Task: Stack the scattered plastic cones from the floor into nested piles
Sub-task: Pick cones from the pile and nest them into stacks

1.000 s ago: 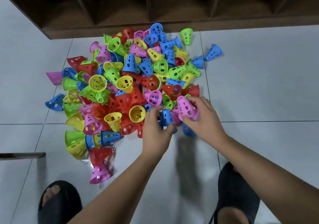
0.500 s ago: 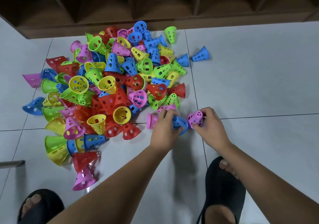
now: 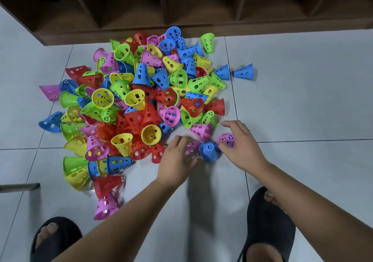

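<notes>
Right hand [image 3: 244, 146] pinches pink cone [image 3: 227, 138]; left hand [image 3: 177, 158] blurred, grip unclear; blue cone [image 3: 209, 151] between.

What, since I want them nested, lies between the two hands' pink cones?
A blue cone sits directly between the right pink cone, at the right hand, and the left pink cone, under the left hand.

home room | grey tiled floor [image 3: 302, 104] | wooden shelf unit [image 3: 201, 5] | slippers [image 3: 268, 227]
</notes>
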